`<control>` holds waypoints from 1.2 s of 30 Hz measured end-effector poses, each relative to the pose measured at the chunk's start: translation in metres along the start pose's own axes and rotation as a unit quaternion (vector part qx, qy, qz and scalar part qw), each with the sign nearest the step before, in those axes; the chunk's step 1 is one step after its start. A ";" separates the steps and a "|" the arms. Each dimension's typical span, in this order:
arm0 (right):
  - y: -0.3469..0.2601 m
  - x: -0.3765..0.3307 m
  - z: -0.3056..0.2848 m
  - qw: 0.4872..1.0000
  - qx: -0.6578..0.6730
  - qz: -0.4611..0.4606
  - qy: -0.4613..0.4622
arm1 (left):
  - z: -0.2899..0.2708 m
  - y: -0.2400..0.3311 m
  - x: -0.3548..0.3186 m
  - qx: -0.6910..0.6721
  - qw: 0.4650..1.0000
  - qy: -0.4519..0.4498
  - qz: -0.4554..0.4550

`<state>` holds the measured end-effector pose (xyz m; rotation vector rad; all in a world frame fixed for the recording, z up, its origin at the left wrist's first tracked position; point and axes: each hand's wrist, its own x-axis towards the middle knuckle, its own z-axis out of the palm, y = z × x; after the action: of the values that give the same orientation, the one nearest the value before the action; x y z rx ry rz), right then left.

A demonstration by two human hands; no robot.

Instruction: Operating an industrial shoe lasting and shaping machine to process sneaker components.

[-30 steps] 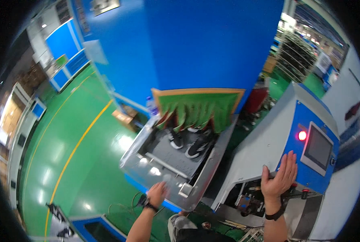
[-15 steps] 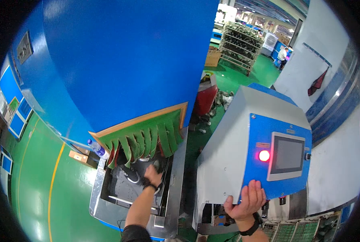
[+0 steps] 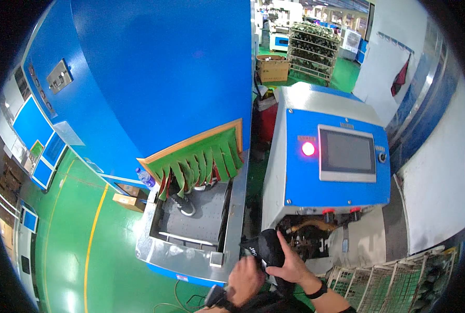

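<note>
A black shoe upper (image 3: pixel 268 245) with small white marks on it is in front of me, just below the control box. My right hand (image 3: pixel 294 267) grips it from the right, its thumb across the near side and its forefinger stretched along the edge. On the left, my left hand (image 3: pixel 244 279) has its fingers curled against the same piece, slightly blurred. Part of the upper is hidden behind both hands. To the left, a black shoe with a white rim (image 3: pixel 184 205) rests on the grey perforated belt (image 3: pixel 190 224), its back end under the green strip curtain (image 3: pixel 201 164).
The blue control box (image 3: pixel 300 180) with a lit red button and dark screen stands at right. A large blue machine (image 3: pixel 164 78) rises behind the belt's metal frame (image 3: pixel 180 256). A wire rack (image 3: pixel 381 292) is at lower right; a bottle (image 3: pixel 145 177) stands left of the curtain.
My left hand has left the belt and come back toward me. My right hand has let go of the control box's lower edge. Both now hold the black upper. The view has shifted.
</note>
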<state>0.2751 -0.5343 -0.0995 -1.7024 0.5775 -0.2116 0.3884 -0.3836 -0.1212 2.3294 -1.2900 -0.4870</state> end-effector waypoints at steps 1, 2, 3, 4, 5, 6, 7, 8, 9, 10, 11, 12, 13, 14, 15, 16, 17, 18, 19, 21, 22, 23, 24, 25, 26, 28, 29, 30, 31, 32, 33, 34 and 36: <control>-0.009 -0.013 -0.004 0.994 -0.108 0.001 -0.018 | 0.029 -0.006 -0.009 0.013 0.999 -0.032 0.006; -0.006 -0.029 -0.005 0.995 -0.102 0.009 -0.015 | 0.059 -0.010 -0.021 0.021 0.997 -0.070 0.019; 0.001 -0.047 -0.009 0.983 -0.178 0.038 0.003 | 0.056 0.009 -0.023 0.076 0.995 -0.058 0.038; 0.004 -0.062 -0.015 0.965 -0.255 0.065 0.019 | 0.059 0.015 -0.023 0.075 0.994 -0.069 0.044; 0.006 -0.076 -0.022 0.964 -0.251 0.078 0.026 | 0.063 0.012 -0.022 0.097 0.976 -0.132 0.142; 0.005 -0.088 -0.030 0.962 -0.230 0.143 -0.028 | 0.071 0.007 -0.022 0.117 0.945 -0.192 0.238; 0.006 -0.100 -0.039 0.953 -0.205 0.207 -0.081 | 0.082 0.000 -0.022 0.066 0.923 -0.165 0.340; 0.009 -0.113 -0.046 0.938 -0.176 0.270 -0.130 | 0.082 0.008 -0.026 0.060 0.917 -0.177 0.352; 0.043 -0.130 -0.048 0.970 -0.172 0.163 -0.056 | 0.083 0.017 -0.032 -0.035 0.910 -0.188 0.369; 0.077 -0.142 -0.051 0.993 -0.104 0.030 0.043 | 0.082 0.029 -0.036 -0.129 0.892 -0.201 0.383; 0.085 -0.146 -0.061 0.988 0.044 0.134 0.063 | 0.080 0.039 -0.046 -0.197 0.880 -0.209 0.379; 0.099 -0.147 -0.075 0.950 0.197 0.229 0.079 | 0.066 0.055 -0.049 -0.216 0.863 -0.260 0.376; 0.125 -0.155 -0.084 0.869 0.376 0.272 0.171 | 0.061 0.067 -0.051 -0.184 0.865 -0.248 0.394; 0.211 -0.178 -0.094 0.822 0.481 0.223 0.207 | 0.062 0.083 -0.053 -0.158 0.862 -0.237 0.421; 0.176 -0.170 -0.093 0.855 0.429 0.172 0.235 | 0.064 0.082 -0.051 -0.136 0.907 -0.185 0.354; 0.127 -0.155 -0.095 0.880 0.373 0.115 0.270 | 0.066 0.082 -0.045 -0.114 0.940 -0.134 0.292; 0.116 -0.147 -0.100 0.923 0.258 0.086 0.271 | 0.089 0.071 -0.038 0.043 0.968 -0.156 0.190; 0.096 -0.134 -0.102 0.947 0.147 0.043 0.282 | 0.102 0.057 -0.031 0.039 0.986 -0.114 0.112; 0.093 -0.125 -0.106 0.955 0.071 0.039 0.286 | 0.096 0.052 -0.027 -0.056 0.990 -0.117 0.063; 0.088 -0.111 -0.107 0.958 -0.010 0.037 0.286 | 0.085 0.035 -0.021 -0.154 0.981 -0.118 0.012; 0.089 -0.100 -0.108 0.946 -0.111 0.042 0.302 | 0.085 0.025 -0.020 -0.163 0.978 -0.130 0.012; 0.087 -0.090 -0.109 0.924 -0.211 0.046 0.315 | 0.087 0.017 -0.019 -0.172 0.975 -0.142 0.012; 0.083 -0.077 -0.104 0.925 -0.214 0.042 0.310 | 0.087 0.006 -0.019 -0.175 0.975 -0.137 0.009; 0.076 -0.066 -0.100 0.916 -0.274 0.100 0.276 | 0.090 -0.003 -0.020 -0.164 0.971 -0.171 -0.012; 0.071 -0.055 -0.097 0.898 -0.333 0.156 0.240 | 0.093 -0.010 -0.019 -0.153 0.966 -0.204 -0.032; 0.064 -0.042 -0.089 0.886 -0.374 0.194 0.191 | 0.099 -0.022 -0.019 -0.132 0.972 -0.196 0.003; 0.064 -0.037 -0.084 0.873 -0.403 0.209 0.176 | 0.101 -0.027 -0.020 -0.106 0.976 -0.189 0.037; 0.065 -0.030 -0.075 0.861 -0.430 0.219 0.160 | 0.100 -0.035 -0.024 -0.105 0.977 -0.183 0.033; 0.064 -0.029 -0.074 0.859 -0.438 0.221 0.144 | 0.103 -0.035 -0.023 -0.143 0.970 -0.196 0.011; 0.069 -0.028 -0.070 0.866 -0.420 0.218 0.164 | 0.104 -0.037 -0.018 -0.180 0.962 -0.207 -0.012; 0.084 -0.030 -0.075 0.846 -0.457 0.194 0.191 | 0.101 -0.031 -0.012 -0.198 0.956 -0.214 0.000; 0.083 -0.020 -0.073 0.830 -0.489 0.165 0.210 | 0.100 -0.030 -0.010 -0.198 0.959 -0.203 -0.010; 0.088 -0.019 -0.072 0.837 -0.456 0.212 0.215 | 0.095 -0.026 -0.005 -0.195 0.966 -0.169 0.028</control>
<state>0.2038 -0.5979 -0.1652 -2.3844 1.5598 0.0250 0.3572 -0.3856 -0.2152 1.9309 -1.2627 -1.0525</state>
